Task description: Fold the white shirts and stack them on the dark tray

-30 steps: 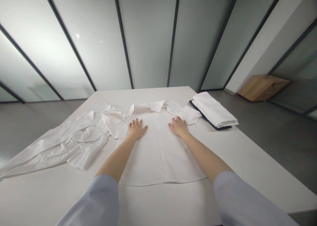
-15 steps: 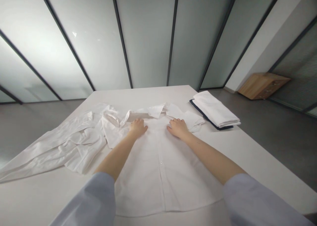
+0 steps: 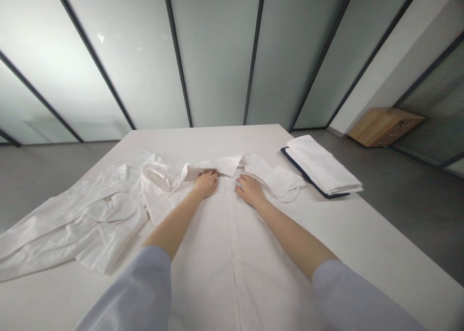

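Note:
A white button-up shirt [image 3: 208,253] lies front up and spread out, its button strip running down the middle. My left hand [image 3: 206,183] rests palm down on the shirt's upper left front, its fingertips at the lower edge of the raised collar [image 3: 230,165]. To the right of the button strip, my right hand [image 3: 250,190] lies on the cloth just below the collar, fingers stretched forward. Neither hand visibly grips the fabric. The shirt's right short sleeve [image 3: 286,180] lies creased beyond my right hand.
A crumpled white garment [image 3: 105,220] covers the left side of the white table [image 3: 380,239]. At the right edge sits a folded white cloth [image 3: 322,164] on a dark folded one [image 3: 303,172]. Behind are frosted glass panels [image 3: 213,55] and a wooden cabinet [image 3: 384,125].
Both hands have moved up towards the collar, and my right hand has come in closer to the button strip. The view has moved slightly forward, so the shirt's hem is out of sight.

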{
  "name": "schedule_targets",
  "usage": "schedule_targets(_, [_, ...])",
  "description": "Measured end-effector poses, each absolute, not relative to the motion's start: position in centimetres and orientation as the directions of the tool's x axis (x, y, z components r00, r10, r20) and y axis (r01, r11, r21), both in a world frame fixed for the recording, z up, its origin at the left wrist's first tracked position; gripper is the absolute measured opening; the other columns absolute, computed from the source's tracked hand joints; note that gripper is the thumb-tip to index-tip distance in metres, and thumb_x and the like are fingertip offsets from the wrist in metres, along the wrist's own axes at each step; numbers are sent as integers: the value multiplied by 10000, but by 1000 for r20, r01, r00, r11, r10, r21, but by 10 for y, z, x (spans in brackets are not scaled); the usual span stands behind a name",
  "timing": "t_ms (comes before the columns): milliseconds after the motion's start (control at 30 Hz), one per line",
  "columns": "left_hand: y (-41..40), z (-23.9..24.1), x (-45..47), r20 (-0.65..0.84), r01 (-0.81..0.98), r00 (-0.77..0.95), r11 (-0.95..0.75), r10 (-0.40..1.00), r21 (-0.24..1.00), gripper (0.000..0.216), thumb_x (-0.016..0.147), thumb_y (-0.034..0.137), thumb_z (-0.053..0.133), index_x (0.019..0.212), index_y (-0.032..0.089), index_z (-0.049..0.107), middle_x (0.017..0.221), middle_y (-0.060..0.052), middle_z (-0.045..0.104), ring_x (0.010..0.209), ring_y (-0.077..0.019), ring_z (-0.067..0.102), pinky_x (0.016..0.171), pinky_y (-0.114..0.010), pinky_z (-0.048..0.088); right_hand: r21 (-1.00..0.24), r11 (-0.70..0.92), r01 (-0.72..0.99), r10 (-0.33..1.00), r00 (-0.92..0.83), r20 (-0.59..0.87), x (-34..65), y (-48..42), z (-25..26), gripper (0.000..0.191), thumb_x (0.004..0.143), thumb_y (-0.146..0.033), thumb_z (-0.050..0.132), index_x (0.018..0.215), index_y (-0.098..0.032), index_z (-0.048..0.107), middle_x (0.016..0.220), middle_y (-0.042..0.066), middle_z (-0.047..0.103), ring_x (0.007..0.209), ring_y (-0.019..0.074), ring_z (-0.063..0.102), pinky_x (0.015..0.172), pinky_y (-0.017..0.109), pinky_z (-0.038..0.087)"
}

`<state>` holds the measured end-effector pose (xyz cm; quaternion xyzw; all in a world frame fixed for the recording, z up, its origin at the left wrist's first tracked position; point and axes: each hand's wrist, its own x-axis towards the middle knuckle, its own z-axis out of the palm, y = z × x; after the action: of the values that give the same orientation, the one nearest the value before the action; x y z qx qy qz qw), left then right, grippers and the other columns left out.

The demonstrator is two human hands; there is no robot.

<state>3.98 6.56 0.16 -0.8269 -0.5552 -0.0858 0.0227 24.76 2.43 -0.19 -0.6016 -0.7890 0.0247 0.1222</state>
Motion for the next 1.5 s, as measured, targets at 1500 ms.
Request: schedule_targets(1500, [12, -3, 42, -39, 988, 155, -154, 987, 25, 675, 937, 584, 276, 1492, 202, 307, 1580, -138, 257, 1454, -307, 222, 1143, -510, 211, -299, 293, 908, 953, -250, 174, 249, 25, -2, 362, 872, -253, 512, 1210, -188, 623, 1392, 104, 531, 1257, 229, 486, 1045, 347, 340])
